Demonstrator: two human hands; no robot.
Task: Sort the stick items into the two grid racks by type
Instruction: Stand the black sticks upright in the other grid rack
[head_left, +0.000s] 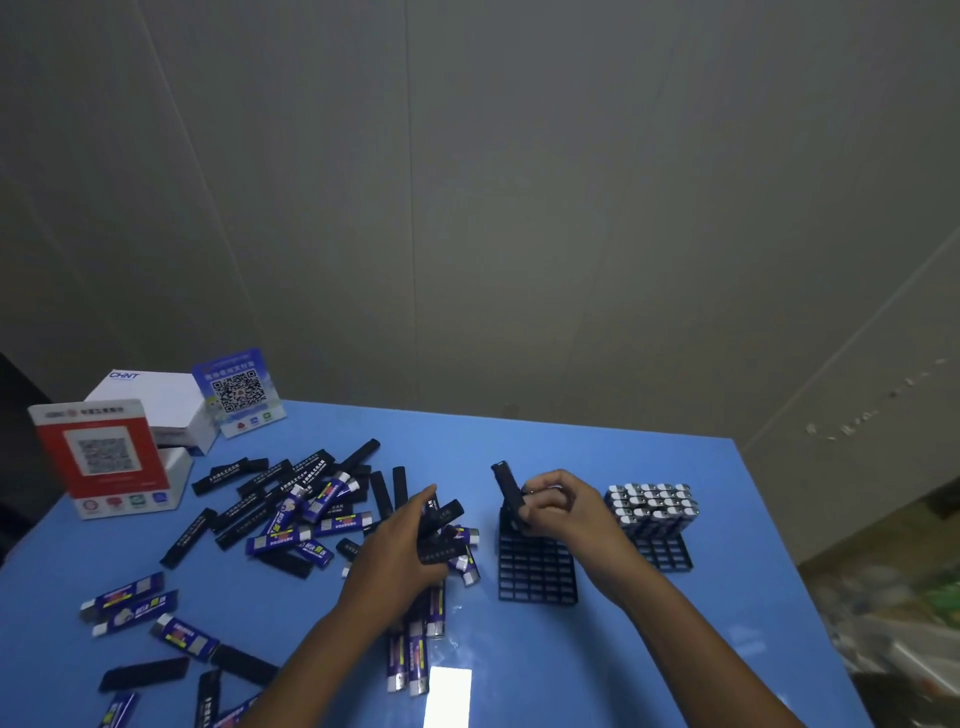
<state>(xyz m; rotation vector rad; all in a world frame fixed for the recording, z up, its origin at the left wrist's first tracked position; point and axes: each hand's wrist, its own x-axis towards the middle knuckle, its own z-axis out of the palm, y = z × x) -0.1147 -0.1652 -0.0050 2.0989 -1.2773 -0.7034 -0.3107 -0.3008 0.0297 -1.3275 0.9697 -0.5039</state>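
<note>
Slim black stick between right fingers

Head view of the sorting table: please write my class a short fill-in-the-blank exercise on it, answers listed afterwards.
1. The right hand holds a ____ stick above the near grid rack.
2. The far grid rack already holds sticks with ____ tops.
3. The table surface is ____.
4. The left hand grips several black sticks over the ____ pile.

Answers: black; silver; blue; unsorted

Black sticks and blue-labelled sticks scattered lower left, empty black grid rack at centre, second rack right of it holding upright silver-topped sticks
</note>
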